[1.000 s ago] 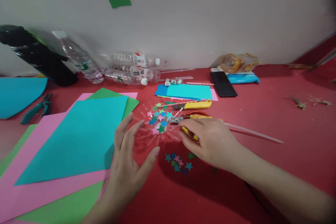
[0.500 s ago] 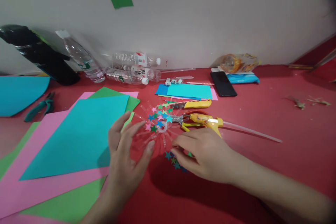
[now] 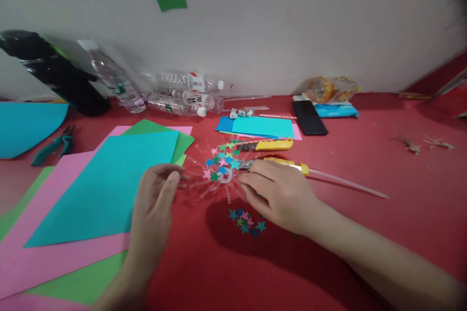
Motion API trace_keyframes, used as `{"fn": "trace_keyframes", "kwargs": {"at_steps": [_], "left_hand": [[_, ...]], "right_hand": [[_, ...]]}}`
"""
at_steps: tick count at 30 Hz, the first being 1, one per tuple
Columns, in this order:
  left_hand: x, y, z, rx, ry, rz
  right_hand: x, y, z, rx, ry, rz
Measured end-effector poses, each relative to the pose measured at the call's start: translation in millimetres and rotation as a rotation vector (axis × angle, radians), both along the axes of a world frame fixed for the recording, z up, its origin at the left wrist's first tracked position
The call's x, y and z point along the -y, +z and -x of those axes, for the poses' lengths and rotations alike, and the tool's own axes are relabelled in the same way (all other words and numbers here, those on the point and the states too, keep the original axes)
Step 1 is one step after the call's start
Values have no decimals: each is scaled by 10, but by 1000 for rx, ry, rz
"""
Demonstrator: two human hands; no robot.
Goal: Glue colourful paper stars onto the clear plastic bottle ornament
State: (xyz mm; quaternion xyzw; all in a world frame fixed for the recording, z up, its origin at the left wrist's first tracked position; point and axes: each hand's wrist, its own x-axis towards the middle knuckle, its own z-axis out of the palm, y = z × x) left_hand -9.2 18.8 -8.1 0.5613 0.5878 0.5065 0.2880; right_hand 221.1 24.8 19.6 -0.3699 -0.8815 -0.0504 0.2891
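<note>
A clear plastic piece cut into spreading strips (image 3: 226, 177) lies on the red table, with several small blue, green and pink stars on its middle. My left hand (image 3: 153, 204) is just left of it, over the paper's edge, with its fingers loosely bent and nothing in them. At its right side is my right hand (image 3: 280, 189), thumb and fingers drawn together; anything between the fingertips is hidden. A small heap of loose stars (image 3: 245, 222) lies below the strips. Behind my right hand, a yellow glue gun (image 3: 303, 169) with a clear glue stick is mostly covered.
Coloured paper sheets (image 3: 95, 194) and pliers (image 3: 53, 148) are at left. A yellow cutter (image 3: 273, 145), small paper strips (image 3: 262, 127) and a phone (image 3: 310, 117) lie behind. Plastic bottles (image 3: 175, 103) and a black flask (image 3: 62, 75) line the wall.
My left hand has drawn back left from the plastic strips and its fingers have bent inward. My right hand has risen from the loose stars to the strips' right side, uncovering the heap.
</note>
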Motion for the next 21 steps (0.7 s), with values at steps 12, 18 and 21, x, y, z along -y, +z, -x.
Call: {"fn": "trace_keyframes", "kwargs": {"at_steps": [12, 18, 21], "left_hand": [[277, 49, -227, -639, -214, -400], [225, 84, -260, -679, -140, -458], [232, 75, -258, -704, -148, -464]], "right_hand": [[-40, -78, 61, -241, -88, 313], [-35, -70, 73, -323, -80, 402], [-27, -66, 69, -361, -88, 402]]}}
